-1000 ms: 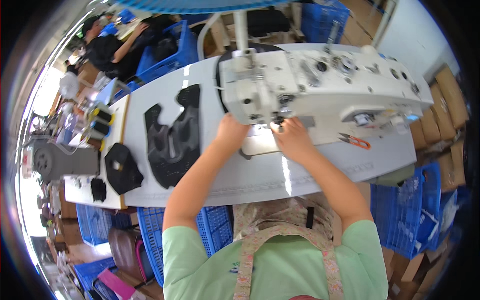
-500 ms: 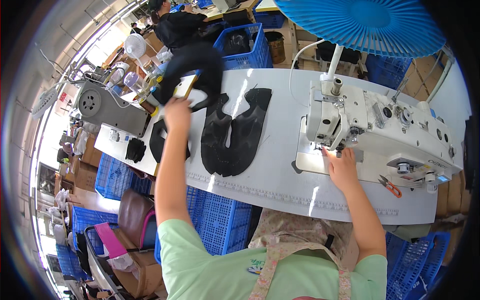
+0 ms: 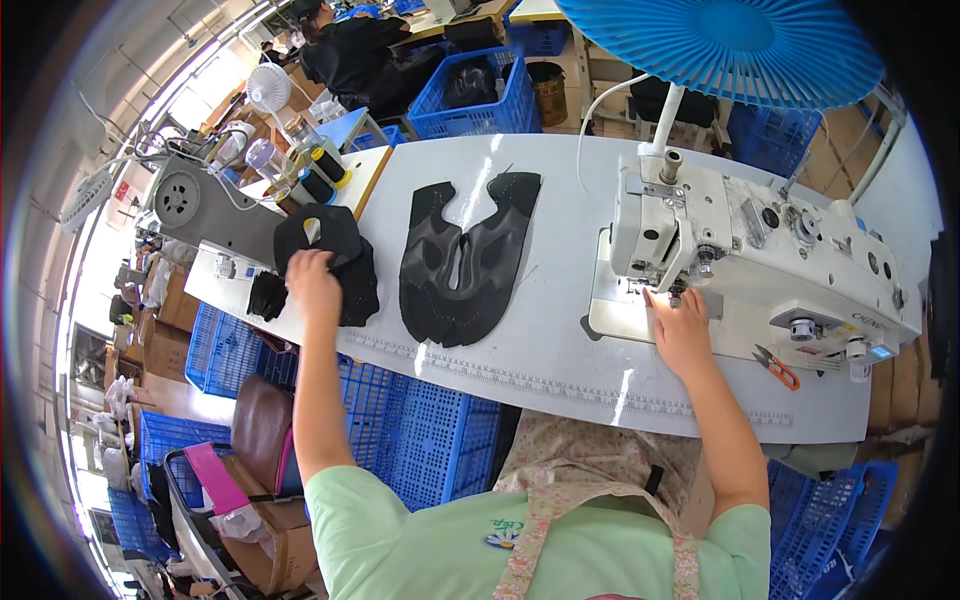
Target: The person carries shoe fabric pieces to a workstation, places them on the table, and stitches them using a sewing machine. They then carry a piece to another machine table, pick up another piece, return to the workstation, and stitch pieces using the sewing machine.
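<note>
My left hand [image 3: 315, 282] has its fingers closed on the near edge of a black fabric piece [image 3: 345, 237] with a hole through it. The piece lies over other black material at the left side of the table. To its right, a U-shaped black piece [image 3: 480, 290] with stitched seams rests flat. My right hand [image 3: 683, 328] is at the white sewing machine [image 3: 740, 245], thumb and fingers apart beside the presser foot. No material shows in that hand, though its fingertips are partly hidden by the machine.
Orange-handled snips [image 3: 777, 370] lie right of my right hand. Thread spools [image 3: 325, 165] and a grey machine [image 3: 215, 210] stand at the left. A blue fan [image 3: 735, 40] overhangs the far right. Blue crates [image 3: 425, 440] sit below the table edge. A person [image 3: 355, 60] works beyond.
My left hand has come down and to the left, lowering the black piece from the air onto the material at the table's left side. My right hand stays by the presser foot.
</note>
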`<state>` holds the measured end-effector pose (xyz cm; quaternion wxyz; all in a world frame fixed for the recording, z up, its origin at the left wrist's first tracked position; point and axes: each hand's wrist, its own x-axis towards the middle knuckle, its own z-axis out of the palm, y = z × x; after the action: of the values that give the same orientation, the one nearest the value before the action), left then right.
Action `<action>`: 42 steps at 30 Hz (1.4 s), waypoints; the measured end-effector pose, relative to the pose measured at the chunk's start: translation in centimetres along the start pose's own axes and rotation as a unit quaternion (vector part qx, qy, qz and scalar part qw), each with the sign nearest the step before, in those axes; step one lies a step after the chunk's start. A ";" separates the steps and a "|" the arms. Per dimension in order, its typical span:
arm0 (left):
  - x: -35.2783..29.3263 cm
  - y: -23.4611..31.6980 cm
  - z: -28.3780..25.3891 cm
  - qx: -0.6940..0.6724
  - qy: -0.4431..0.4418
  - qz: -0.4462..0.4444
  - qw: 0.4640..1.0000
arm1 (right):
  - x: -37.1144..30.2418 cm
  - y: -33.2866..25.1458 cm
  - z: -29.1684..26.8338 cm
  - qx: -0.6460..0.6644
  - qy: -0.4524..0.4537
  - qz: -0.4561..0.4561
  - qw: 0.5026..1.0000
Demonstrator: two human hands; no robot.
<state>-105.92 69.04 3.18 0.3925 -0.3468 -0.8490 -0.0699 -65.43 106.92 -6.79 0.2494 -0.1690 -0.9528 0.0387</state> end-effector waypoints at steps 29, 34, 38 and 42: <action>3.8 37.3 7.0 -0.839 -0.340 -0.320 0.280 | 2.4 2.1 0.7 0.107 0.019 0.090 0.990; 2.9 37.7 9.3 -0.772 -0.342 -0.132 0.519 | 3.3 3.9 2.9 0.071 -0.018 0.116 0.991; 2.7 35.0 12.2 -0.386 -0.234 0.140 0.881 | 3.9 3.5 3.1 0.037 -0.015 0.081 0.996; 2.5 35.6 6.8 -0.400 -0.263 0.125 0.869 | 3.4 1.9 -1.3 0.102 -0.166 0.123 0.973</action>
<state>-88.31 99.73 -5.09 -0.0121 -0.5825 -0.7700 -0.2601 -67.05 109.88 -4.40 0.0969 -0.2496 -0.9439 0.1934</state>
